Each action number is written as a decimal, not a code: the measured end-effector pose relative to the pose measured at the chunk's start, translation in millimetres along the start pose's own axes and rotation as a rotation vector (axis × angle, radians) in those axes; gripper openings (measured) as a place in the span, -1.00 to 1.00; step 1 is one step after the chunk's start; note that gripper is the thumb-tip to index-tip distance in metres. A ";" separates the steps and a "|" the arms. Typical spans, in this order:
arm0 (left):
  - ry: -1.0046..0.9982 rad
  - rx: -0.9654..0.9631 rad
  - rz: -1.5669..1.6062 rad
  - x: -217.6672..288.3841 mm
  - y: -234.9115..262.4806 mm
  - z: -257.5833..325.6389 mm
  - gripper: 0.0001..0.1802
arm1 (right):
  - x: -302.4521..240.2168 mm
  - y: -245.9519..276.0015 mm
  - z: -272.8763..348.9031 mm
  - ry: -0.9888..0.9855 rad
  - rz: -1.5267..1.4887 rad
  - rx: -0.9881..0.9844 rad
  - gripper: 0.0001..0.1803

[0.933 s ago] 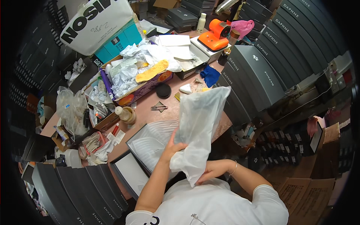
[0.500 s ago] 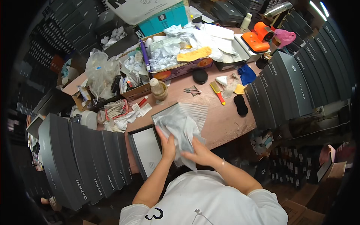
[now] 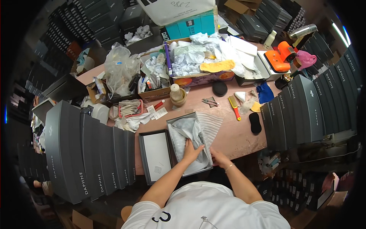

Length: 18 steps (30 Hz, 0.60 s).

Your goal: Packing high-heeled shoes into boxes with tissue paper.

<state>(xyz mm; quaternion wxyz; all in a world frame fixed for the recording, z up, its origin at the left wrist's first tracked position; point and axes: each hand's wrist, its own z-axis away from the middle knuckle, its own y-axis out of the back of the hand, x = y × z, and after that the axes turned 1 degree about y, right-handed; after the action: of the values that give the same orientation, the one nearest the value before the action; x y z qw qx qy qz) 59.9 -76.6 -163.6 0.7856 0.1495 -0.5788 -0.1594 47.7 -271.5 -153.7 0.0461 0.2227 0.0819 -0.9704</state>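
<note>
A grey shoebox (image 3: pixel 209 166) stands at the table's near edge, with a bundle in thin white tissue paper (image 3: pixel 189 126) lying inside. What the tissue wraps is mostly hidden; something greyish shows through. My left hand (image 3: pixel 193 151) rests on the bundle inside the box, fingers apart. Just outside the box's right wall, my right hand (image 3: pixel 220 157) pinches the near end of a white ribbed sheet (image 3: pixel 212 128), its fingertips partly hidden. That sheet fans out over the box's right side. Left of the box lies its shallow lid (image 3: pixel 155 157), white inside.
Stacks of grey shoeboxes flank the table on the left (image 3: pixel 65 152) and right (image 3: pixel 301 110). Beyond my hands are a bottle in a cup (image 3: pixel 177 95), scissors (image 3: pixel 209 102), a yellow-and-red brush (image 3: pixel 234 107), a black round tin (image 3: pixel 219 88) and a carton of crumpled paper (image 3: pixel 187 63).
The tissue-wrapped bundle, held between both hands before, now lies in the shoebox. My left hand has moved onto it, and my right hand has moved out to the box's right side.
</note>
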 end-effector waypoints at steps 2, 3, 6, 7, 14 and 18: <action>-0.045 -0.040 -0.024 -6.9 15.5 6.5 0.06 | 19.7 -27.5 -27.9 0.232 -0.182 -0.012 -0.80; 0.004 -0.049 -0.040 -15.2 24.1 7.1 0.03 | 27.2 -39.6 -35.8 0.293 -0.222 0.002 -0.82; 0.127 -0.105 0.044 -15.1 51.7 5.0 0.02 | 18.0 -62.5 -9.8 0.733 -0.146 0.166 -0.87; 0.118 -0.022 0.069 -26.5 45.1 5.0 -0.02 | -3.4 -67.8 37.5 0.928 0.144 0.232 -0.90; -0.020 0.069 -0.013 -17.3 38.5 15.8 -0.21 | 6.4 11.1 74.7 0.767 -0.013 0.278 -0.81; -0.049 0.372 0.027 -27.6 108.1 78.9 -0.44 | -1.4 40.0 18.9 0.787 0.142 0.450 -0.58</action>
<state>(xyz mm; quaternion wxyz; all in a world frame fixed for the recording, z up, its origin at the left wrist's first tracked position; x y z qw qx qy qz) -15.0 28.8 -119.6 0.7321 0.2808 -0.6191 -0.0426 46.1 -314.1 -141.8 0.0281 0.5836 -0.1352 -0.8002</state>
